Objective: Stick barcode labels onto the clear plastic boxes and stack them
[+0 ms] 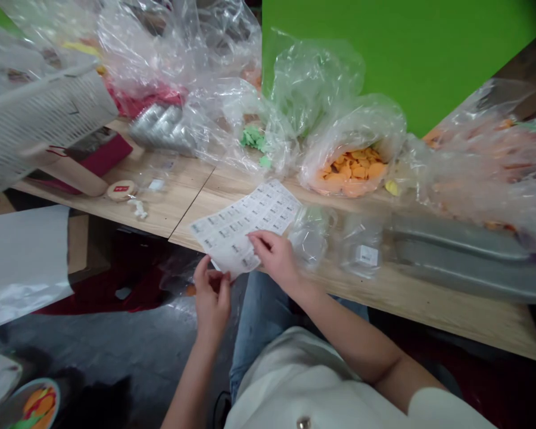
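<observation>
Looking down from the head view on a white paper sheet of small printed stickers (245, 229) overhanging the near edge of a pale wooden tabletop (429, 298), print too blurred to read. Pinched at its lower corner by the left hand (212, 298); right hand (274, 256) fingertips bent onto it, gripping or merely pressing impossible to tell. Behind, a clear plastic bag of flat orange pieces (352, 167) among hazy crumpled bags.

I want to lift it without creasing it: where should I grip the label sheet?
Probably its near corner, from the person's side. The label sheet lies flat on the table, and only that corner overhangs the edge, so fingers can get under it. The left hand pinches there; the right hand rests on top.
</observation>
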A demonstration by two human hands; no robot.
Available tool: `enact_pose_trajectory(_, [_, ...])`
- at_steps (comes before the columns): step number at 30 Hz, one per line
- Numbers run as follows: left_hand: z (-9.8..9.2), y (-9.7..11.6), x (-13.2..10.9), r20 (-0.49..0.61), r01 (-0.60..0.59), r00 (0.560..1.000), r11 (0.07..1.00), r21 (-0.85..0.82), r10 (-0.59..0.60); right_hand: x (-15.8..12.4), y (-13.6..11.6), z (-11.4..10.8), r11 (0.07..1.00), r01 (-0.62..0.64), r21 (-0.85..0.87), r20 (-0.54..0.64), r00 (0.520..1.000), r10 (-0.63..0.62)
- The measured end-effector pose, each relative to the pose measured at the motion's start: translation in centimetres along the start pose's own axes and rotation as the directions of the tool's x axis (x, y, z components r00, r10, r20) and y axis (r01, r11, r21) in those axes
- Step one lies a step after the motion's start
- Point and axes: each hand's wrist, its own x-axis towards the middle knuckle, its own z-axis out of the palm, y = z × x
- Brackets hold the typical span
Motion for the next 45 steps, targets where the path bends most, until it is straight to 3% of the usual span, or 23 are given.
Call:
enact_pose_trajectory(2, [0.4, 0.3, -0.2, -0.056, -0.066, 0.996, 0.996, 0.056, 0.069, -0.6, -0.4, -0.5, 0.998, 0.061, 0.013, -0.059, 0.996, -0.06])
enact_pose_trajectory(6, [1.0, 1.9, 0.0, -0.047, -0.08, 0.995, 0.989, 0.125, 0.086, -3.2, -1.2, 0.5, 0.93, 0.365, -0.039, 0.068, 0.93, -0.362])
enact_pose_trajectory(8, [1.4, 2.5, 0.5, -0.033, -0.038, 0.999, 0.999, 0.01, 0.039, -4.2, -1.6, 1.1, 0.937, 0.348, -0.002, 0.068, 0.935, -0.348])
enact_pose_trajectory(11, [2.1, 2.3, 1.4, -0.029, 0.039, 0.999, 0.992, -0.116, -0.043, -4.8, -2.3, 0.4, 0.978, 0.179, 0.108, -0.033, 0.984, -0.176])
enact_pose_trajectory(14, [2.3, 1.1, 2.2, 0.039, 0.062, 0.997, 0.983, 0.171, -0.07, -4.7, -2.1, -2.7, 0.964, -0.085, 0.251, -0.188, 0.973, 0.135])
enact_pose_trajectory(16, [1.9, 0.3, 2.6, 0.167, -0.015, 0.984, 0.918, 0.397, -0.056, -4.9, -1.3, -5.8, 0.892, -0.242, 0.383, -0.222, 0.913, 0.343])
enact_pose_trajectory(18, [1.2, 0.2, 2.9, 0.235, -0.1, 0.971, 0.833, 0.545, -0.037, -5.6, 0.0, -9.3, 0.808, -0.312, 0.5, -0.247, 0.843, 0.478])
enact_pose_trajectory(20, [0.7, 1.4, 3.0, 0.153, -0.119, 0.988, 0.776, 0.62, 0.029, -6.8, 1.4, -12.6, 0.771, -0.302, 0.561, -0.332, 0.771, 0.543])
enact_pose_trajectory(22, [1.4, 4.0, 2.5, 0.101, -0.185, 0.983, 0.795, 0.578, 0.155, -7.9, 2.6, -15.2, 0.779, -0.257, 0.572, -0.438, 0.707, 0.555])
enact_pose_trajectory(23, [2.3, 5.7, 2.0, 0.152, -0.271, 0.963, 0.814, 0.515, 0.224, -8.4, 3.0, -16.1, 0.793, -0.231, 0.564, -0.48, 0.69, 0.543])
enact_pose_trajectory(24, [3.7, 7.5, 1.5, 0.282, -0.389, 0.915, 0.818, 0.424, 0.289, -8.7, 3.3, -16.9, 0.814, -0.205, 0.544, -0.517, 0.681, 0.518])
enact_pose_trajectory(26, [7.5, 11.0, 0.1, 0.516, -0.616, 0.742, 0.739, 0.273, 0.428, -9.1, 3.7, -17.8, 0.869, -0.159, 0.469, -0.599, 0.665, 0.445])
enact_pose_trajectory(27, [9.7, 12.5, -0.5, 0.58, -0.702, 0.659, 0.668, 0.247, 0.478, -9.1, 3.8, -18.1, 0.891, -0.144, 0.43, -0.64, 0.648, 0.413])
enact_pose_trajectory(28, [11.9, 13.6, -0.9, 0.626, -0.747, 0.612, 0.613, 0.258, 0.482, -9.2, 3.8, -18.3, 0.905, -0.136, 0.403, -0.673, 0.627, 0.393])
enact_pose_trajectory(31, [16.4, 15.3, -0.9, 0.703, -0.796, 0.563, 0.516, 0.318, 0.434, -9.5, 3.9, -19.0, 0.907, -0.135, 0.399, -0.719, 0.567, 0.401])
enact_pose_trajectory(33, [17.0, 15.5, 0.3, 0.707, -0.775, 0.582, 0.538, 0.333, 0.402, -9.9, 4.2, -19.5, 0.898, -0.15, 0.414, -0.711, 0.563, 0.422])
enact_pose_trajectory(34, [16.6, 15.5, 1.1, 0.689, -0.736, 0.614, 0.595, 0.323, 0.385, -10.0, 4.5, -19.7, 0.888, -0.165, 0.429, -0.693, 0.571, 0.44])
enact_pose_trajectory(37, [13.9, 15.3, 4.2, 0.616, -0.488, 0.742, 0.843, 0.228, 0.263, -10.0, 5.4, -20.1, 0.825, -0.223, 0.519, -0.583, 0.614, 0.532])
enact_pose_trajectory(39, [12.2, 14.6, 6.1, 0.603, -0.303, 0.788, 0.931, 0.203, 0.125, -9.5, 5.9, -19.8, 0.809, -0.244, 0.534, -0.535, 0.643, 0.547])
enact_pose_trajectory(42, [11.0, 12.7, 7.6, 0.567, -0.199, 0.823, 0.946, 0.257, 0.019, -7.9, 5.9, -18.6, 0.789, -0.301, 0.535, -0.435, 0.703, 0.563])
enact_pose_trajectory(45, [11.1, 10.4, 7.4, 0.506, -0.243, 0.86, 0.928, 0.284, 0.07, -5.9, 5.4, -16.7, 0.71, -0.36, 0.605, -0.263, 0.751, 0.605])
